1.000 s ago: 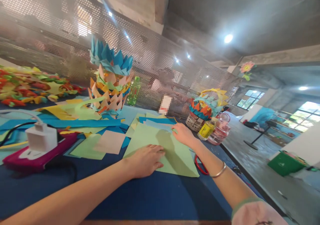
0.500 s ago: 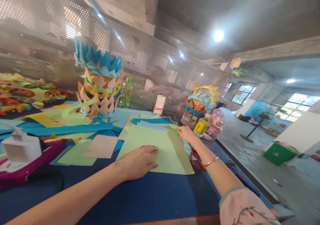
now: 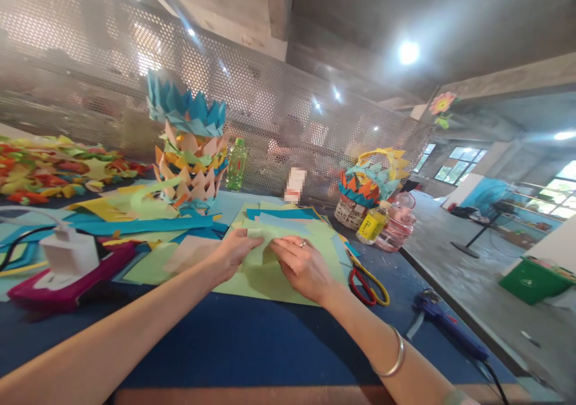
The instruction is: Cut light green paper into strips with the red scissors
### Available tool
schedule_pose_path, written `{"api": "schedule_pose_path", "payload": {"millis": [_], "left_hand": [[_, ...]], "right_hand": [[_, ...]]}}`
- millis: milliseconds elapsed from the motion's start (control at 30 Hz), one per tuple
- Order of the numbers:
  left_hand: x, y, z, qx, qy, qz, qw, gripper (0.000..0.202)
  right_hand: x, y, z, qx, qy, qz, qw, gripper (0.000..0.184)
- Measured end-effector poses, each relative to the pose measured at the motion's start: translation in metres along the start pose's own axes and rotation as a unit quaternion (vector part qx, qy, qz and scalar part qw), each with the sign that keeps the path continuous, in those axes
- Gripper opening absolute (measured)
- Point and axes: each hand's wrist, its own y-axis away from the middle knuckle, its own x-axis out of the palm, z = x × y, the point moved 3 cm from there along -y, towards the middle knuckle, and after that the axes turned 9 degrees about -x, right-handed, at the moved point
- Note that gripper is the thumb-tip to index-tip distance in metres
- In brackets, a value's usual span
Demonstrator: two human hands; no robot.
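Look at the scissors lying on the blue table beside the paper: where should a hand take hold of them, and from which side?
Probably by the handle loops. The scissors lie flat on the table, red and yellow loops toward the near right, bare of paper, the blade end running under the green sheet. Come from above on the right; the right hand is nearest.

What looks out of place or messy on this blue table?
Nothing is spilled or damaged. Paper sheets lie scattered around the hands, and the scissors and blue glue gun lie loose near the table edge.
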Motion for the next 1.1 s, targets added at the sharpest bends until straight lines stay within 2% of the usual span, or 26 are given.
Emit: {"api": "schedule_pose_path", "payload": {"millis": [67,133,233,300,367,467,633,733,800,867,967,1033,1100], "left_hand": [[0.001,0.001,0.0,0.026,-0.019,0.016,0.999,0.027],[0.005,0.004,0.0,0.033,-0.026,0.042,0.998,0.028],[0.012,0.008,-0.002,0.033,-0.044,0.064,0.996,0.031],[0.016,0.01,-0.002,0.036,-0.055,0.073,0.995,0.032],[0.019,0.011,-0.001,0.035,-0.067,0.096,0.993,0.031],[0.021,0.011,0.002,0.026,-0.097,0.119,0.988,0.029],[0.017,0.009,0.002,0.06,-0.173,0.042,0.982,0.039],[0.013,0.003,0.001,0.106,-0.219,0.019,0.97,0.038],[0.005,-0.004,-0.003,0.152,-0.254,-0.015,0.955,0.034],[-0.008,-0.011,-0.011,0.193,-0.29,-0.074,0.934,0.028],[-0.028,-0.02,-0.023,0.252,-0.39,-0.171,0.869,0.02],[-0.039,-0.027,-0.025,0.247,-0.469,-0.203,0.824,0.024],[-0.045,-0.034,-0.023,0.217,-0.529,-0.21,0.793,0.033]], "right_hand": [[-0.002,0.002,-0.001,0.055,-0.031,-0.038,0.997,0.035],[-0.003,0.006,-0.008,0.149,-0.065,-0.092,0.982,0.04],[0.003,0.014,-0.018,0.291,-0.174,-0.13,0.932,0.04],[0.011,0.016,-0.022,0.34,-0.269,-0.123,0.893,0.04],[0.015,0.017,-0.023,0.349,-0.327,-0.124,0.87,0.037],[0.013,0.017,-0.023,0.339,-0.331,-0.138,0.87,0.028],[0.01,0.02,-0.024,0.342,-0.291,-0.134,0.883,0.022],[0.012,0.022,-0.026,0.346,-0.285,-0.128,0.885,0.022],[0.014,0.024,-0.027,0.352,-0.284,-0.117,0.884,0.021],[0.017,0.025,-0.028,0.36,-0.286,-0.099,0.883,0.02],[0.02,0.026,-0.027,0.367,-0.292,-0.074,0.88,0.018],[0.021,0.026,-0.026,0.365,-0.293,-0.065,0.881,0.018],[0.021,0.026,-0.024,0.362,-0.291,-0.06,0.884,0.018]]}}
